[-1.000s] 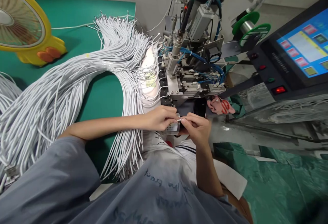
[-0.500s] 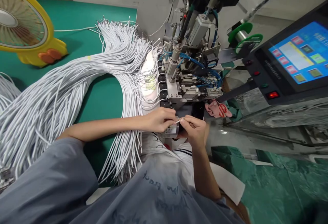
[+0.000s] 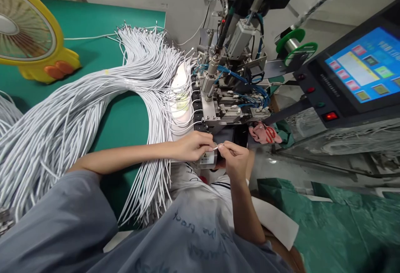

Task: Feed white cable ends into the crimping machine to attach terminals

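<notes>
My left hand (image 3: 196,146) is closed in a pinch on a white cable (image 3: 216,147), just in front of the machine. Facing it, my right hand (image 3: 234,158) pinches the end of the same cable between thumb and forefinger. Only a short stretch of the cable shows between the two hands; its tip is too small to make out. Beyond my left hand, several white cables lead into a row of black holders (image 3: 198,106) along the machine's (image 3: 215,110) left side. A large bundle of white cables (image 3: 125,77) lies to the left, passing under my left forearm.
A yellow fan (image 3: 46,31) stands on the green table mat (image 3: 131,115) at the far left. To the right are a control screen (image 3: 365,65), a wire spool with green flanges (image 3: 293,45) and a pink cloth (image 3: 264,133). Green sheeting (image 3: 343,219) covers the lower right.
Both hands keep their pinch on the cable, and the fingertips have shifted only slightly. The whole view has moved a little.
</notes>
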Available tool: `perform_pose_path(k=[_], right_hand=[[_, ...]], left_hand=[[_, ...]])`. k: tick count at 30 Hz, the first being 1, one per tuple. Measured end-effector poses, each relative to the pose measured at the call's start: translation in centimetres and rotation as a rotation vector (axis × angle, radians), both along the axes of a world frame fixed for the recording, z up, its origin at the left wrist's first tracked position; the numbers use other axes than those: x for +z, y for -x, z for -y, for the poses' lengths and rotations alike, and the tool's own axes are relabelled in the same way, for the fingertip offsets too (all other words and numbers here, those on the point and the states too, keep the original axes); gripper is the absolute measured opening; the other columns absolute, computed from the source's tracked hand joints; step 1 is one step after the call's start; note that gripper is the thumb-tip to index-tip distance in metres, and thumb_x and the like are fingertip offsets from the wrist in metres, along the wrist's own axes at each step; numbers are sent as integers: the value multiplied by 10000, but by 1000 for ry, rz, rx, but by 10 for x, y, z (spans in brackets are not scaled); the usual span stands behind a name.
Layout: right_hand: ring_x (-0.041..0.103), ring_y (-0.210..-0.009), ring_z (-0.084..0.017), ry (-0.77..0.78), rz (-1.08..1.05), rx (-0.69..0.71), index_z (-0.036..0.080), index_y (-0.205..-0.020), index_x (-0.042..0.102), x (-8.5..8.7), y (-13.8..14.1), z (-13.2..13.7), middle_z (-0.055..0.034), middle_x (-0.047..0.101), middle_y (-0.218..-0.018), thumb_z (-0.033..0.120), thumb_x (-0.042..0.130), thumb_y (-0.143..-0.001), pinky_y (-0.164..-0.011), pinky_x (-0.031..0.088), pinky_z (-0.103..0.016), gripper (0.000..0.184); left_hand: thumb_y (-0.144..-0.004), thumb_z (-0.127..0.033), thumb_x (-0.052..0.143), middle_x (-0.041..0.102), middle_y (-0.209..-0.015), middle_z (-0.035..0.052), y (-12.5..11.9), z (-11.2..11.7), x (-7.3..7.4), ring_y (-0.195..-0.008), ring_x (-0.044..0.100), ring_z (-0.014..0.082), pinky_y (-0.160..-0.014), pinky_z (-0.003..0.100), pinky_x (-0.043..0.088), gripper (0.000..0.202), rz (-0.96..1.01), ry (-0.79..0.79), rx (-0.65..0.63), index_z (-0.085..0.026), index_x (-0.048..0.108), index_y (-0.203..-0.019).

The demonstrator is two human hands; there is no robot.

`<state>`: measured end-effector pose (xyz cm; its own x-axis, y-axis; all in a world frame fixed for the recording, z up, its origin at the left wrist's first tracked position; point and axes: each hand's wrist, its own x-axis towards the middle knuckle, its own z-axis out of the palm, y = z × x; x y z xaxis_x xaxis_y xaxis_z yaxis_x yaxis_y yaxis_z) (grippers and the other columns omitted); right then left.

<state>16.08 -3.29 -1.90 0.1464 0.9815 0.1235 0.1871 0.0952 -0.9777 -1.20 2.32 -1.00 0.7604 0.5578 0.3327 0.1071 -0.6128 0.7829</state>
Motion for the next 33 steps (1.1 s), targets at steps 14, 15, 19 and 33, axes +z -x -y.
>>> perform_pose_path(k=[14, 15, 19, 33], right_hand=[[334, -469, -89, -92, 347, -3, 170, -563, 588, 6, 3, 1, 33, 400, -502, 254, 574, -804, -453, 267, -255, 256], [330, -467, -86, -53, 348, 54, 169, -556, 574, 6, -2, -2, 36, 393, -501, 256, 570, -804, -449, 262, -252, 263], [326, -472, -86, -37, 302, 130, 170, -545, 549, 0, -8, -9, 41, 358, -507, 243, 561, -801, -452, 251, -251, 266], [486, -640, -135, 98, 29, -23, 150, -745, 651, -60, -8, -37, -15, 568, -671, 331, 548, -814, -605, 381, -269, 219]], left_hand=[[-819, -82, 406, 559, -780, 59, 5, -8, -5, -582, 485, 113, -502, 233, 357, 276, -212, -409, 10, -112, 640, -963], [-796, -69, 405, 560, -797, 61, 7, -10, -5, -573, 478, 115, -494, 240, 351, 297, -260, -444, -5, -112, 632, -983], [-821, -101, 408, 566, -823, 57, 6, -12, -8, -585, 484, 113, -506, 240, 350, 280, -288, -391, 0, -121, 628, -994], [-937, -211, 377, 532, -841, 74, -1, -26, -32, -610, 482, 98, -591, 236, 408, 309, -422, -235, 142, -93, 633, -810]])
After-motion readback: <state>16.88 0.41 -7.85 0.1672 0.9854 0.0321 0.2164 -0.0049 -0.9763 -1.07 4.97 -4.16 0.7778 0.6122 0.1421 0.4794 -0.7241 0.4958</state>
